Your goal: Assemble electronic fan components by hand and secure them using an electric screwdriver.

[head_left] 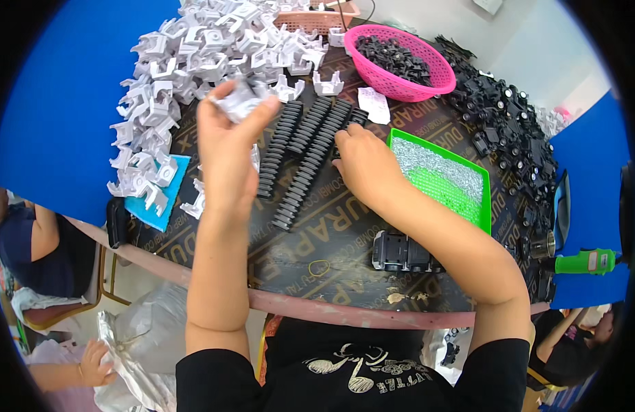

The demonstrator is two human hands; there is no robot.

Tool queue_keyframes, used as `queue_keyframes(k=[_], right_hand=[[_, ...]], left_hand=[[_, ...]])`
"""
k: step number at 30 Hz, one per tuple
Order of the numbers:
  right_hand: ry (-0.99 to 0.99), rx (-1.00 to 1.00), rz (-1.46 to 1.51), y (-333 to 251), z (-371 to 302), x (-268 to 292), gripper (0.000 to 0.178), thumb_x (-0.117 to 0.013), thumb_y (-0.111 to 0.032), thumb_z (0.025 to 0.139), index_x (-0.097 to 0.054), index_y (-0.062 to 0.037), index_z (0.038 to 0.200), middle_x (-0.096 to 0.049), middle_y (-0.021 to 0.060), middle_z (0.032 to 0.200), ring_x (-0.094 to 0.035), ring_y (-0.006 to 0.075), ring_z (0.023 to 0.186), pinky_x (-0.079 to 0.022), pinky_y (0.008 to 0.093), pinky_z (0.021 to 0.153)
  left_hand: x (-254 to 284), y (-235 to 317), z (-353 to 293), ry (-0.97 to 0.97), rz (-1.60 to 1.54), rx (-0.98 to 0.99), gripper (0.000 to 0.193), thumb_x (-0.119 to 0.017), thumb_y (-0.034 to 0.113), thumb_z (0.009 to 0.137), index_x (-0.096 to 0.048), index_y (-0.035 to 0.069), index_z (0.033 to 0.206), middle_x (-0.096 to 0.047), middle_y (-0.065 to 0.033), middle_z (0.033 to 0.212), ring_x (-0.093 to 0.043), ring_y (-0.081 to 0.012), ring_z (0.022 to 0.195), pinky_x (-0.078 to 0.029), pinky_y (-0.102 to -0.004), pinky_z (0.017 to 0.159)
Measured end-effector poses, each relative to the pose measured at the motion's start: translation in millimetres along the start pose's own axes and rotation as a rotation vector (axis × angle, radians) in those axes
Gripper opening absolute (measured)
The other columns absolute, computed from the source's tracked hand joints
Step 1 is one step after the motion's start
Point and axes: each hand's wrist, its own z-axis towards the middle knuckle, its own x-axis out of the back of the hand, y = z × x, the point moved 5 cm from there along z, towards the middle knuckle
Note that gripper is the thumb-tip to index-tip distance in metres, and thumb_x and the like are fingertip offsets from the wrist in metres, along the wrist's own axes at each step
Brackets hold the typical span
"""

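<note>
My left hand (228, 144) is raised over the left side of the table, thumb and fingers closed on a white plastic part (236, 103) blurred by motion. A darker patch shows at its top edge. My right hand (364, 154) reaches to the upper end of the black ribbed rows (307, 161), its fingers curled in beside a black piece (359, 117). What those fingers pinch, if anything, is hidden. The rows look like small black parts nested in long slanting lines. Near my right forearm lies a black and grey toy vehicle body (400, 251).
White plastic parts (201, 51) heap at the back left, some on a blue cloth (163, 199). A pink basket (400, 86) holds black pieces. A green tray (488, 199) carries small silvery pieces. Black vehicle parts (499, 130) pile rightward, near a green-handled tool (585, 261). Other people sit nearby.
</note>
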Motion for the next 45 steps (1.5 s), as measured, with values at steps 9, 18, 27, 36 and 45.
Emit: queue_keyframes(k=[9, 18, 27, 36, 45], right_hand=[[-0.096, -0.093, -0.063, 8, 16, -21, 0.014, -0.071, -0.006, 0.072, -0.066, 0.0014, 0.082, -0.064, 0.0198, 0.096, -0.066, 0.0366, 0.089, -0.055, 0.0426, 0.077], [-0.145, -0.214, 0.46, 24, -4, 36, 0.018, -0.076, -0.012, 0.071, -0.063, -0.0021, 0.078, -0.065, 0.0152, 0.076, -0.065, 0.0271, 0.07, -0.051, 0.0383, 0.066], [0.411, -0.057, 0.97, 30, -97, 82, 0.032, -0.075, 0.005, 0.074, -0.064, -0.0008, 0.103, -0.062, 0.0094, 0.106, -0.065, 0.0171, 0.086, -0.056, 0.0284, 0.072], [0.395, -0.041, 0.765, 33, -122, 80, 0.031, -0.068, 0.004, 0.081, -0.064, -0.0009, 0.112, -0.061, 0.0139, 0.11, -0.065, 0.0265, 0.092, -0.054, 0.0337, 0.077], [0.449, 0.048, 0.729, 25, -125, 91, 0.027, -0.069, 0.008, 0.079, -0.068, -0.0005, 0.105, -0.063, 0.0145, 0.105, -0.065, 0.0225, 0.089, -0.053, 0.0303, 0.075]], left_hand=[[-26, -19, -18, -0.217, 0.061, 0.066, 0.062, -0.078, -0.003, 0.075, -0.043, 0.0, 0.126, -0.059, -0.0091, 0.11, -0.06, -0.0166, 0.102, -0.049, -0.0292, 0.089], [-41, -28, -24, -0.368, 0.271, -0.029, 0.069, -0.071, -0.013, 0.071, -0.046, 0.004, 0.134, -0.052, -0.0082, 0.124, -0.058, -0.0162, 0.11, -0.049, -0.0292, 0.092], [-84, -32, -87, -0.646, 0.561, -0.24, 0.075, -0.079, -0.002, 0.067, -0.05, 0.009, 0.135, -0.049, -0.011, 0.121, -0.055, -0.0244, 0.114, -0.049, -0.0339, 0.094], [-94, -33, -97, -0.653, 0.674, -0.341, 0.08, -0.085, 0.003, 0.06, -0.054, 0.011, 0.134, -0.052, -0.0089, 0.102, -0.055, -0.0225, 0.093, -0.048, -0.0313, 0.08], [-101, -30, -108, -0.735, 0.757, -0.355, 0.08, -0.085, 0.002, 0.059, -0.056, 0.011, 0.133, -0.053, -0.009, 0.101, -0.055, -0.0223, 0.091, -0.048, -0.0314, 0.079]])
